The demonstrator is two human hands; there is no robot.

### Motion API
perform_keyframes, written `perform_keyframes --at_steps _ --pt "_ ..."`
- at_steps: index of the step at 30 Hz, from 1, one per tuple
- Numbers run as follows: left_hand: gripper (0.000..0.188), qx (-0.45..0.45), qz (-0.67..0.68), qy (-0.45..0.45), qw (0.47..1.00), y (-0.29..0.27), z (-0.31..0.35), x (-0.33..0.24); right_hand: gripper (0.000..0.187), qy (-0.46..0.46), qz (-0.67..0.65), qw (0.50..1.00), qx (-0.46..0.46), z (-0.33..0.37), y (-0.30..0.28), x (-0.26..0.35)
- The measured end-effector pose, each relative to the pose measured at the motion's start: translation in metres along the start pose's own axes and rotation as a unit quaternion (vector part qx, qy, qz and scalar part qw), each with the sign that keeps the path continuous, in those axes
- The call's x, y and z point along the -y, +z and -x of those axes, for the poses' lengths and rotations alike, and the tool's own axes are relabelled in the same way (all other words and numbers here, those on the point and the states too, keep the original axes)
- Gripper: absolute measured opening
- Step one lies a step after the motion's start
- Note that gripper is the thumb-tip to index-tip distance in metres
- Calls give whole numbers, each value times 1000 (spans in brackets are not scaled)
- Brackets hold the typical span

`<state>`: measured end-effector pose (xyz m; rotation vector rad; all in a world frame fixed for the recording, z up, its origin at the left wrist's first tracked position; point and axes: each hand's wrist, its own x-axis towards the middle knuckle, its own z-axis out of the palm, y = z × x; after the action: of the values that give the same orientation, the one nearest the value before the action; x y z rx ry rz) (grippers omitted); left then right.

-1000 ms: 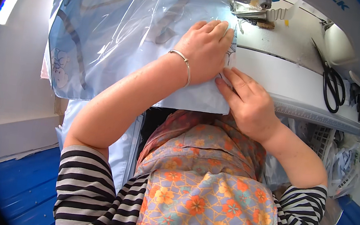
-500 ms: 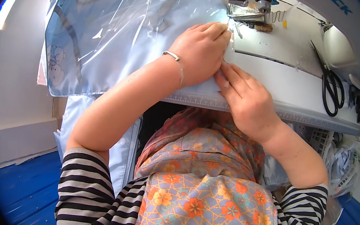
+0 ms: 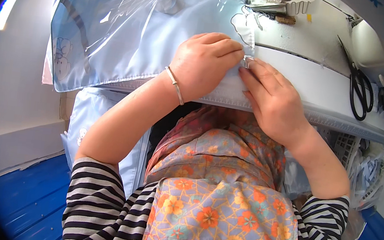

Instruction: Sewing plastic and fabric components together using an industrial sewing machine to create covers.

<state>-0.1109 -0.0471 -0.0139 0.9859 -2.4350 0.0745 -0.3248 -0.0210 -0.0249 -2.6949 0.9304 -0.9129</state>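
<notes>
Pale blue fabric with a clear plastic layer covers the left of the sewing table. My left hand presses over its right edge, fingers bent together and pinching that edge. Close beside it, my right hand has thumb and fingertips closed on the same edge, where a small bit of clear plastic shows. A white piece with a dark wavy outline lies just beyond my fingers. The sewing machine's needle and foot area sits farther back, apart from both hands.
Black scissors rest at the right of the table. A ruler strip runs along the front edge. More pale blue fabric hangs below at left. Bagged scraps and a white basket stand lower right.
Both hands have come nearer to me, away from the machine's needle area, drawing the fabric edge along. The white piece with the wavy outline is now uncovered.
</notes>
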Motion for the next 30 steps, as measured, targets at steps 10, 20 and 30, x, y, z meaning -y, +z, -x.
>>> perform_keyframes --at_steps 10,20,30 --pt "26 15 12 49 999 -2 -1 1 27 50 -59 995 -67 -14 -2 -16" --pt "27 37 49 23 998 -10 4 19 32 -11 26 999 -34 -23 7 -12" --pt "32 13 -5 -3 1000 0 -10 64 34 -24 89 996 2 -59 14 -30"
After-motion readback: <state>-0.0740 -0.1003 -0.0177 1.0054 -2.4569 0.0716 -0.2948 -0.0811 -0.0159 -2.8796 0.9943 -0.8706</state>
